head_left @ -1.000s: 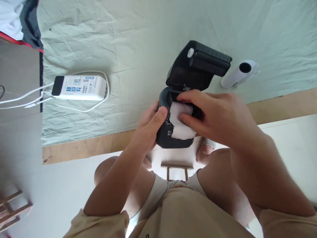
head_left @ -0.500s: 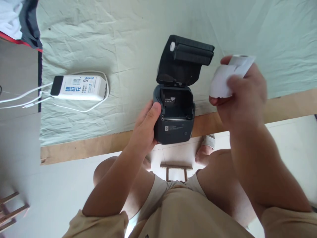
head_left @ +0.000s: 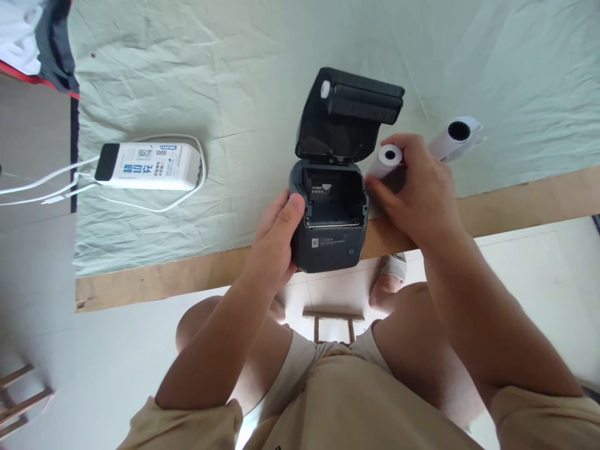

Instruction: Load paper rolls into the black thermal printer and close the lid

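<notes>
My left hand point(head_left: 276, 234) is closed round the left side of a dark grey label printer point(head_left: 330, 247). Its black lid point(head_left: 349, 109) stands open, with a roller inside. The paper bay is bare, apart from a small printed label. At the printer's right side, my right hand point(head_left: 417, 187) has its thumb and fingers about a slim white paper roll point(head_left: 382, 164) with a small dark core. A thicker white paper roll point(head_left: 457, 134) with a wide black core lies just beyond my right fingers, partly hidden by them.
A white power bank or charger point(head_left: 150, 165) with cables lies at the left on the pale green cloth point(head_left: 253, 81). The table's wooden edge point(head_left: 164, 281) runs below. Dark and white fabric point(head_left: 51, 44) is at the upper left corner.
My right hand has come left and is now beside the printer at the slim roll. The loose white paper it held is out of it. My left hand and the printer stay put.
</notes>
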A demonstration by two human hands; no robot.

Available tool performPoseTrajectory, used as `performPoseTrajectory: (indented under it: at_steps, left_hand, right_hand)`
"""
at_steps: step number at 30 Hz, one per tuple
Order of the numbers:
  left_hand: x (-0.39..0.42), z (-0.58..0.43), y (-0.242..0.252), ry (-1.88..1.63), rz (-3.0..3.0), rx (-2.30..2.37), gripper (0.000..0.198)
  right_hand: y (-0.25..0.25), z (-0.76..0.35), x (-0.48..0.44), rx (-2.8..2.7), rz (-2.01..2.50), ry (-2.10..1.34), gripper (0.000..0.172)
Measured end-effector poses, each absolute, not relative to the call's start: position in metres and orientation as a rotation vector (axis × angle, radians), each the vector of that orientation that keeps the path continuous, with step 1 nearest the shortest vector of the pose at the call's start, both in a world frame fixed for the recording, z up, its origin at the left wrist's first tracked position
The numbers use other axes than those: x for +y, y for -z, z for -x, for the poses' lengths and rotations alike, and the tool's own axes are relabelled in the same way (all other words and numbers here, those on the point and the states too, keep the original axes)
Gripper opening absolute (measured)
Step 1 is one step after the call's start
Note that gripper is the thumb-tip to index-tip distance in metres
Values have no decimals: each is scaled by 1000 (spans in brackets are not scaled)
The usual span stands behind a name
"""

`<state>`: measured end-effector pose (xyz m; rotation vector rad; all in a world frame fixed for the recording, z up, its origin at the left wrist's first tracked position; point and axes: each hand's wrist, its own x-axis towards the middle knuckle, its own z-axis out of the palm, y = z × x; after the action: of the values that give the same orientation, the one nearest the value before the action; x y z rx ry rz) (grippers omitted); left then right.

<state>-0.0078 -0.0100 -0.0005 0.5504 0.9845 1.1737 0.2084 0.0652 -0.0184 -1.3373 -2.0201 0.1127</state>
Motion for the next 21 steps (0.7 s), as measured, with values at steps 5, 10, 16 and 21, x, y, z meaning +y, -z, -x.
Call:
performPoseTrajectory:
  at_steps: [5,10,16,21]
  left_hand:
    - [-10,8,0,-1173,-539,978,37]
    - [-10,8,-1,-1185,-529,955,34]
    - [-10,8,-4,-1173,-535,971,37]
    - [-11,8,0,-1183,-540,954,35]
  right_hand:
    - [-6,-226,66,-1920,1050,200,33]
    - [5,-272,93,-1924,1309,166,60]
    - [33,-286,107,-1808,1547,-20,46]
    - [4,-265,93,-1653,1177,-157,55]
